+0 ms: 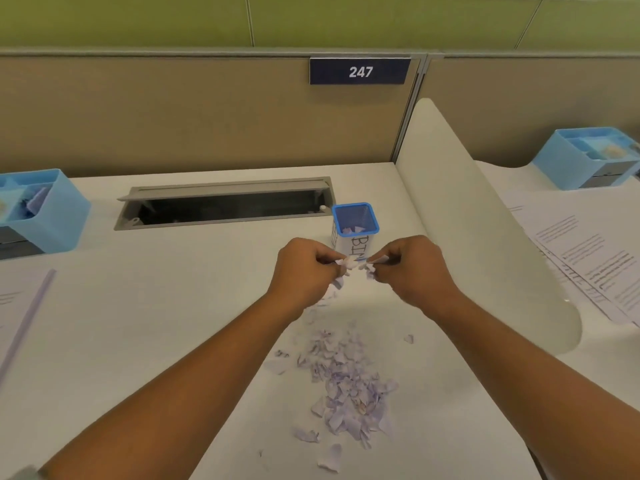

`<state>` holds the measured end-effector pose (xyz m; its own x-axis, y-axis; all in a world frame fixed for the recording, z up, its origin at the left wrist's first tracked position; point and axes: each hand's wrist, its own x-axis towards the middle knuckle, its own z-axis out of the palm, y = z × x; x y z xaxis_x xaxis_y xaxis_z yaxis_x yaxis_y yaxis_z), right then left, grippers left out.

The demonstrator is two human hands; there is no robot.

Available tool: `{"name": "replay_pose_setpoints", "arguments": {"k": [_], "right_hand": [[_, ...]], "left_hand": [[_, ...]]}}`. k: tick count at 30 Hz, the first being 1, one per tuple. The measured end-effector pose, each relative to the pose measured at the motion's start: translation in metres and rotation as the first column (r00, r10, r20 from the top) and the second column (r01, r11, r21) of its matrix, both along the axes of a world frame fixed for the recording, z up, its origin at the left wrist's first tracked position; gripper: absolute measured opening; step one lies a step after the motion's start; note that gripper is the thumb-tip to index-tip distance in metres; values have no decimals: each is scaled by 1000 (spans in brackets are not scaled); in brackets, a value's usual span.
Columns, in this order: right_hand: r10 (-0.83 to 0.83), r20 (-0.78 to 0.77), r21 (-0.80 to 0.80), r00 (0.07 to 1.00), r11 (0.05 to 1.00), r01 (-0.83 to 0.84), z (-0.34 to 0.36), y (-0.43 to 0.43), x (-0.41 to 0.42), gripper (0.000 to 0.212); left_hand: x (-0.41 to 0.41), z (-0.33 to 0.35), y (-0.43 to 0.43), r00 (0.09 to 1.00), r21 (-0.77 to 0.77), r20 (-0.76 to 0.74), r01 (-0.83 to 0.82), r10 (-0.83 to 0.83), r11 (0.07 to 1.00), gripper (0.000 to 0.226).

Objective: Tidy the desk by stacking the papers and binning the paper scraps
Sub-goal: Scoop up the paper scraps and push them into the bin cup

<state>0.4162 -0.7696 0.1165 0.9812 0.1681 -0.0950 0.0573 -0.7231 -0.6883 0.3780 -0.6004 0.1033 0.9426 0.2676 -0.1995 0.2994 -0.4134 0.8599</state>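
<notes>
A small blue mesh bin [355,220] with a white "BIN" label stands on the white desk, a few scraps inside it. Just in front of it, my left hand [306,268] and my right hand [410,266] are held close together above the desk, each pinching white paper scraps [353,264] between the fingertips. A loose heap of torn scraps [346,382] lies on the desk below my forearms. Printed papers [585,258] lie spread on the neighbouring desk at the right. Another sheet [17,306] lies at the left edge.
An open cable tray slot [225,206] is cut into the desk behind the bin. A light-blue organiser box [38,209] sits at the far left, another [588,161] at the far right. A curved white divider [485,220] separates the desks. A beige partition rises behind.
</notes>
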Motion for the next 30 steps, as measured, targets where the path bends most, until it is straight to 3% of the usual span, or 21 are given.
{"name": "replay_pose_setpoints", "arguments": {"k": [8, 12, 20, 30], "right_hand": [[-32, 28, -36, 999, 999, 33, 15, 19, 73, 1], [-20, 40, -107, 999, 994, 24, 7, 33, 104, 10], [13, -14, -357, 1000, 934, -17, -7, 52, 136, 18], [58, -105, -345, 993, 934, -91, 0, 56, 139, 31]], "left_hand": [[84, 10, 4, 996, -84, -23, -84, 82, 993, 15], [118, 7, -2, 993, -39, -61, -105, 102, 994, 13], [144, 5, -11, 984, 187, -179, 45, -11, 981, 23], [145, 12, -13, 968, 287, -216, 187, -127, 940, 40]]}}
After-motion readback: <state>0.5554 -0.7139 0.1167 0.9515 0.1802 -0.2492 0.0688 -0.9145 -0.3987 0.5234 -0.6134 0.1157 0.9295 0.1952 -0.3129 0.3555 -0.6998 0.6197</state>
